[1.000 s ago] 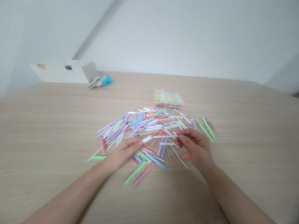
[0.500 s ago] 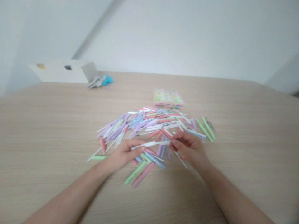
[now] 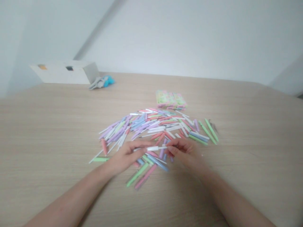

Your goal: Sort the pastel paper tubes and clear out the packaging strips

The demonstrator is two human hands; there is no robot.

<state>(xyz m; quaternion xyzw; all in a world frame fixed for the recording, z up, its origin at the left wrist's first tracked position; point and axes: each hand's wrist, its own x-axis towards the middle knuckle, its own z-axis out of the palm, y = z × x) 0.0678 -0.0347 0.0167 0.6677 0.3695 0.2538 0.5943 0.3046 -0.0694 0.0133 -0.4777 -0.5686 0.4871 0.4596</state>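
Observation:
A white pen barrel (image 3: pixel 152 148) lies level between my two hands, above the near part of a pile of pen parts. My left hand (image 3: pixel 129 156) pinches its left end between thumb and fingers. From the barrel's right end runs a thin white pen refill (image 3: pixel 162 147), its far end pinched by the thumb and fingertips of my right hand (image 3: pixel 186 154). How deep the refill sits in the barrel is hidden. Below the hands lie a green pen barrel (image 3: pixel 137 175), a pink pen barrel (image 3: pixel 146 176) and a blue one (image 3: pixel 157 162).
Past my hands spreads a pile of coloured barrels and white sticks (image 3: pixel 151 124). Two green pens (image 3: pixel 208 130) lie on its right side. Stacked patterned packets (image 3: pixel 170 100) stand behind it. At the back left are a white box (image 3: pixel 63 74) and a grey-and-blue cloth-like bundle (image 3: pixel 102 82).
My right hand has come left, closer to my left hand, and less of the refill shows between them. A thin white stick slanting below my right hand no longer shows.

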